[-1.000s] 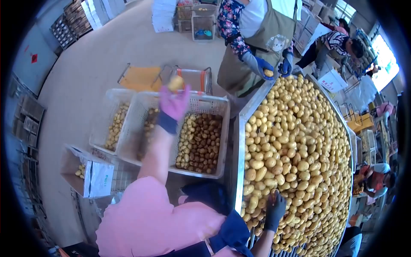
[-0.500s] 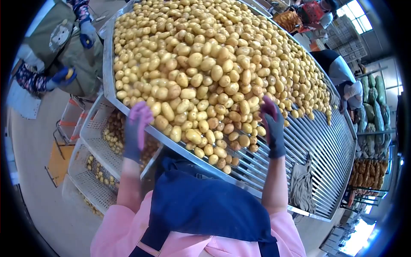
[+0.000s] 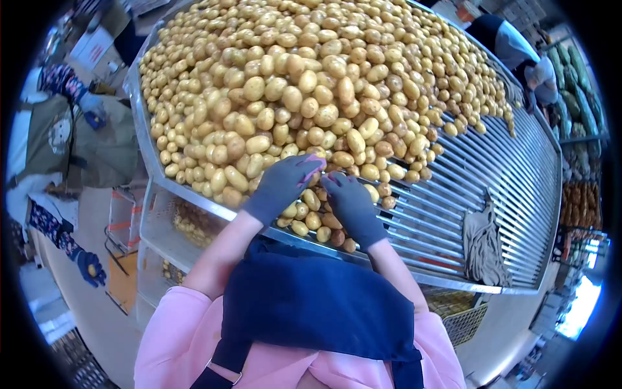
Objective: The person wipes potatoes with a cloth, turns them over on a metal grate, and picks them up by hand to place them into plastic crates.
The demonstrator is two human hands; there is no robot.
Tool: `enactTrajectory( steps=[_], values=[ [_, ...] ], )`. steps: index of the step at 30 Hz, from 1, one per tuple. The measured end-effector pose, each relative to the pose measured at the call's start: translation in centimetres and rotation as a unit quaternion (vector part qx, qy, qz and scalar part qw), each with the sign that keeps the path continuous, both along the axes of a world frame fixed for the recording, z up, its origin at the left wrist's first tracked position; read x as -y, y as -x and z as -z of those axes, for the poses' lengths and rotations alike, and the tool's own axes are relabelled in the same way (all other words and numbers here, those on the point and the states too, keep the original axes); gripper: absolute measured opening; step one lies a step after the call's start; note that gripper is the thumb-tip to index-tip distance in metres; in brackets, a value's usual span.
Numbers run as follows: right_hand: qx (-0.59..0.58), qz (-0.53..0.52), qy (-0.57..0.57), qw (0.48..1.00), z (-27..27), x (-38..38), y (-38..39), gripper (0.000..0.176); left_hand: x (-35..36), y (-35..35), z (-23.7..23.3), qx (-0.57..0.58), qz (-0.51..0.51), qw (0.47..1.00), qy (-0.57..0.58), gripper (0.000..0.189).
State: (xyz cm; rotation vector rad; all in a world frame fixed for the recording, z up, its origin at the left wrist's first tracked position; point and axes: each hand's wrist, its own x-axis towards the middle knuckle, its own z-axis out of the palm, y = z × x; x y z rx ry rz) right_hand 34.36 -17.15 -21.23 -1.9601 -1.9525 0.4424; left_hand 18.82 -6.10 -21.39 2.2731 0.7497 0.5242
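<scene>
gloved hands palm-down on the near fringe of a heap of small yellow-brown potatoes, piled on a slatted grey metal sorting table

left hand in a grey glove with pink fingertips, fingers bent loosely over the potatoes at the heap's edge, tips pressed down among them; cannot tell whether any single potato is gripped beneath; right hand in a dark grey glove just beside it, laid flat, fingers spread and unclenched, nothing held, tips almost meeting the left's; loose potatoes under both palms and between the hands and the table's near rim; crumpled grey-brown cloth lying on bare slats well to the right; white perforated plastic crate below the table's left edge; co-worker's blue-gloved hand at far left, closed round a small potato
</scene>
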Motion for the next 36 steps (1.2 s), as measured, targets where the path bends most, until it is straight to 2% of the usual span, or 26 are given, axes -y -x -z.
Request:
enactTrajectory(
  steps=[3, 5, 6, 7, 8, 9, 10, 11, 13, 14, 16, 17, 19, 21, 23, 25, 26, 27, 29, 31, 33, 34, 35, 36],
  values=[
    [0.046, -0.011, 0.019, 0.999, 1.5, 0.2, -0.6, 0.021, 0.6, -2.2, 1.6, -0.035, 0.071, 0.997, -0.006, 0.027],
    [0.048, 0.027, 0.01, 0.998, 1.2, 1.3, -0.9, 0.026, 1.3, -3.1, 2.7, -0.181, 0.06, 0.971, -0.147, 0.028],
    [0.034, 0.044, 0.031, 0.998, 1.0, 2.2, -1.5, 0.029, 1.7, -3.4, 3.1, -0.178, 0.048, 0.961, -0.206, 0.028],
    [0.018, 0.06, 0.05, 0.997, 0.9, 3.0, -1.9, 0.031, 2.1, -3.8, 3.4, -0.173, 0.056, 0.961, -0.206, 0.028],
    [0.017, 0.066, 0.053, 0.996, 0.6, 4.1, -2.5, 0.031, 2.4, -4.0, 3.6, -0.217, 0.055, 0.945, -0.24, 0.029],
    [-0.048, 0.098, 0.065, 0.992, 0.1, 5.2, -3.2, 0.032, 2.4, -4.1, 3.5, -0.26, 0.053, 0.924, -0.276, 0.03],
    [-0.113, 0.13, 0.077, 0.982, -0.3, 6.1, -4.0, 0.032, 2.2, -4.3, 3.2, -0.239, 0.055, 0.924, -0.294, 0.025],
    [-0.152, 0.166, 0.109, 0.968, -0.6, 6.7, -5.1, 0.031, 2.2, -4.6, 3.3, -0.24, 0.06, 0.924, -0.291, 0.025],
    [-0.147, 0.25, 0.099, 0.952, -1.7, 7.2, -6.9, 0.027, 2.2, -5.4, 3.4, -0.284, 0.054, 0.922, -0.258, 0.019],
    [-0.142, 0.253, 0.098, 0.952, -1.8, 7.0, -7.9, 0.027, 2.2, -5.7, 3.1, -0.293, 0.063, 0.917, -0.265, 0.016],
    [0.014, 0.249, -0.002, 0.968, -1.8, 6.6, -9.1, 0.028, 2.3, -5.8, 3.1, -0.297, 0.073, 0.922, -0.237, 0.017],
    [0.013, 0.251, -0.001, 0.968, -1.8, 6.0, -9.3, 0.028, 2.3, -5.8, 2.9, -0.305, 0.078, 0.925, -0.213, 0.019],
    [0.043, 0.187, -0.037, 0.981, -1.6, 3.9, -9.0, 0.028, 2.1, -5.8, 2.4, -0.297, 0.079, 0.928, -0.208, 0.018],
    [0.048, 0.167, -0.013, 0.985, -0.3, 2.2, -8.2, 0.031, 1.9, -5.5, 2.6, -0.284, 0.063, 0.934, -0.209, 0.015],
    [0.1, 0.211, 0.12, 0.965, 2.7, 1.1, -7.6, 0.027, 1.6, -5.1, 2.5, -0.311, 0.055, 0.926, -0.205, 0.017],
    [0.092, 0.218, 0.11, 0.965, 3.8, 1.8, -7.7, 0.024, 1.2, -4.7, 2.9, -0.303, 0.054, 0.938, -0.161, 0.017],
    [0.069, 0.225, 0.107, 0.966, 3.8, 2.3, -7.4, 0.023, 1.7, -4.7, 2.7, -0.313, 0.049, 0.924, -0.213, 0.018],
    [0.047, 0.233, 0.104, 0.966, 3.7, 2.7, -7.3, 0.022, 2.0, -4.8, 2.9, -0.311, 0.047, 0.925, -0.216, 0.018],
    [0.07, 0.239, 0.141, 0.958, 3.7, 3.1, -7.7, 0.023, 2.5, -5.1, 3.8, -0.332, 0.03, 0.906, -0.261, 0.018],
    [0.072, 0.186, 0.137, 0.97, 2.7, 3.3, -8.6, 0.02, 2.2, -5.1, 3.5, -0.344, 0.024, 0.908, -0.238, 0.021],
    [0.059, 0.209, 0.12, 0.969, 0.7, 2.8, -9.4, 0.015, 1.1, -4.4, 2.6, -0.227, 0.071, 0.963, -0.129, 0.025],
    [0.031, 0.214, 0.061, 0.975, -0.6, 2.1, -10.0, 0.014, 0.9, -4.6, 2.0, -0.232, 0.066, 0.969, -0.055, 0.025],
    [0.002, 0.218, 0.003, 0.976, -1.5, 1.4, -10.5, 0.014, 1.0, -4.4, 1.9, -0.232, 0.065, 0.969, -0.056, 0.025],
    [0.035, 0.209, 0.015, 0.977, -2.0, 0.5, -11.1, 0.02, 1.0, -4.2, 1.7, -0.208, 0.076, 0.975, -0.02, 0.025]
  ],
)
